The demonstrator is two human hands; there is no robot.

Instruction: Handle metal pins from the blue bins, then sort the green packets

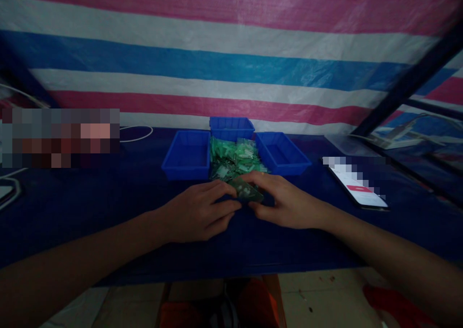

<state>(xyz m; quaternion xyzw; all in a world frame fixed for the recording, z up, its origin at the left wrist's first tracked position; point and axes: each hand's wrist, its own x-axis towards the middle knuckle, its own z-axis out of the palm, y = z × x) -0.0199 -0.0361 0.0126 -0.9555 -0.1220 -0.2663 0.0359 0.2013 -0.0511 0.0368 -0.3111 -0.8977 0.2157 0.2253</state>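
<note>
Between my two hands is a small clear plastic packet [249,192] with a dark greenish look; small pale bits show in it, too dim to name. My left hand [202,211] pinches its left edge with bent fingers. On the other side my right hand [281,200] grips it between thumb and fingers. Just beyond my fingertips lies a heap of similar green packets [235,155], shiny and loosely piled. Three blue plastic bins surround the heap: a left bin [167,170], a right bin [297,167] and a back bin [232,123].
Everything stands on a dark blue table [144,241]. A phone [361,188] with a lit screen lies to the right. A white cable [139,128] curls at the back left, beside a blurred-out patch. Striped plastic sheeting [231,67] hangs behind the table.
</note>
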